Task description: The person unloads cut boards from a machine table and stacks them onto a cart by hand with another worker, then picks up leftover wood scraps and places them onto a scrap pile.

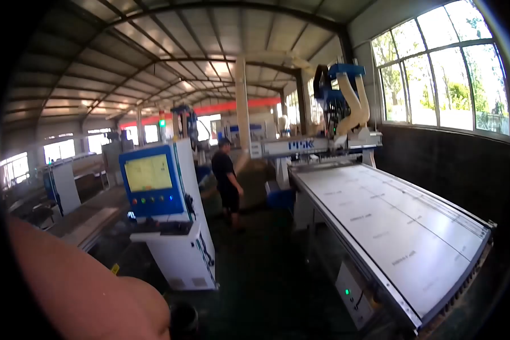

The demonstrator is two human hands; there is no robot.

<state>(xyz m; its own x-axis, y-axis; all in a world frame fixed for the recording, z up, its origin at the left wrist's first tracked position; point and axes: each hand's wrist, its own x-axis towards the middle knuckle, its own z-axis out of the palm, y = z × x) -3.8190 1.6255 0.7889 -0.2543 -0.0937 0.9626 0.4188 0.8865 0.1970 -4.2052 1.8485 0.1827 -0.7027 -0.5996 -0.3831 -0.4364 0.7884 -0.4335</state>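
A bare, bent arm [90, 289] of mine, apparently the left, fills the lower left corner of the head view; its hand is out of the picture. My right hand is not in view either. Beyond the arm stands a white control cabinet [181, 258] with a blue-framed panel [126, 195]. Its screen [147, 173] is lit, and a row of small buttons runs below it. A keyboard shelf [173, 228] juts out under the panel. To the right lies a long machine bed [374, 277] bearing pale, printed sheets [379, 209].
A gantry [297, 146] with a blue cutting head [337, 96] and hoses spans the bed's far end. Another person [226, 175] in dark clothes stands between cabinet and bed. A dark round container [184, 320] is near my arm. Large windows [447, 79] line the right wall.
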